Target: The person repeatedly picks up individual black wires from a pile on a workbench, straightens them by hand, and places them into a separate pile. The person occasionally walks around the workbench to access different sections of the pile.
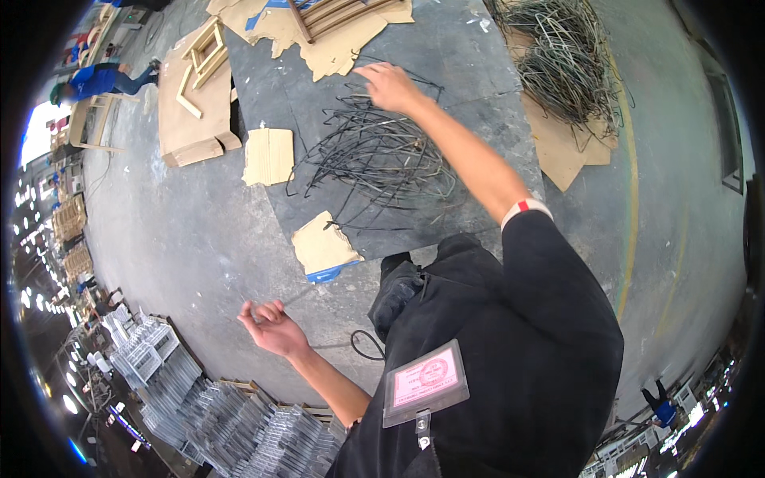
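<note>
A tangled heap of thin dark bent metal wires [382, 159] lies on a dark flat sheet in front of me. At the heap's far edge, my right hand [388, 86] reaches out with fingers drawn together on a bent wire [426, 80]; the grip itself is partly hidden by the hand. My left hand [273, 328] hangs in the air over the floor at the lower left, away from the wires. Its fingers are loosely curled and apart, with nothing in them.
Cardboard pieces [268, 157] [323, 243] lie left of the heap. A larger wire heap [566, 60] rests on cardboard at the right. Wooden frames [207, 56] lie on cardboard at the far left. Grey metal parts [231, 422] are stacked at lower left. A person [100, 82] bends over, far left.
</note>
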Motion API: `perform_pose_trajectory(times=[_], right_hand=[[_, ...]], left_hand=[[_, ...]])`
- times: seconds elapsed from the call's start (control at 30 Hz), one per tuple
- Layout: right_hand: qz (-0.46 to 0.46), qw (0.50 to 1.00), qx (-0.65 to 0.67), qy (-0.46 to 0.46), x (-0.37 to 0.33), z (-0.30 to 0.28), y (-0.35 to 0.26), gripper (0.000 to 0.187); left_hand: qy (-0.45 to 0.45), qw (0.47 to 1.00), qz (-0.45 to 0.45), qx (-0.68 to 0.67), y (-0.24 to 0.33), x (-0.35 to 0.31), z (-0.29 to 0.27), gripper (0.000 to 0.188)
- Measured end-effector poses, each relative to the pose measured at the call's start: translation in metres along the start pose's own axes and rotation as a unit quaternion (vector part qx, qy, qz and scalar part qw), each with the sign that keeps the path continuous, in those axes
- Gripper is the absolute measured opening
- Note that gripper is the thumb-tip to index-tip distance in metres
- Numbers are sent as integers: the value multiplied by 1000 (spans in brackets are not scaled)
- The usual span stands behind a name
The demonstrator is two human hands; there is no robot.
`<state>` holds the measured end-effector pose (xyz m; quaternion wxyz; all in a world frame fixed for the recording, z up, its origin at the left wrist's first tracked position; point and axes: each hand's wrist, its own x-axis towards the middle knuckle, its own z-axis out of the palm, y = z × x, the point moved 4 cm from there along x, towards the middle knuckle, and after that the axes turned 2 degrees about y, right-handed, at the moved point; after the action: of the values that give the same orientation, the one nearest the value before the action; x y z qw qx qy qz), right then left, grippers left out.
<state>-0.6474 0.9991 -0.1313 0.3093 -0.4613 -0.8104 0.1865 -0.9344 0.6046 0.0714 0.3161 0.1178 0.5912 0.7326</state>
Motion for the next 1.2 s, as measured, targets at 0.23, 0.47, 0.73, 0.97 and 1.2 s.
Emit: perform_pose_trajectory(times=[0.23, 0.47, 0.73, 0.97, 1.2], right_hand=[[-12, 919, -208, -335, -18, 63, 85, 39], [254, 936, 7, -244, -130, -61, 188, 25], [414, 865, 274, -74, -269, -61, 144, 27], [613, 607, 465, 199, -334, -41, 92, 24], [405, 762, 481, 154, -191, -127, 16, 23]], left_hand=[[157, 976, 0, 154, -30, -11, -108, 39], [337, 892, -92, 288, -25, -78, -229, 36], [286, 922, -122, 230, -57, -44, -229, 27], [203, 955, -59, 209, -54, -20, -152, 28], [112, 983, 15, 144, 7, -11, -63, 22]])
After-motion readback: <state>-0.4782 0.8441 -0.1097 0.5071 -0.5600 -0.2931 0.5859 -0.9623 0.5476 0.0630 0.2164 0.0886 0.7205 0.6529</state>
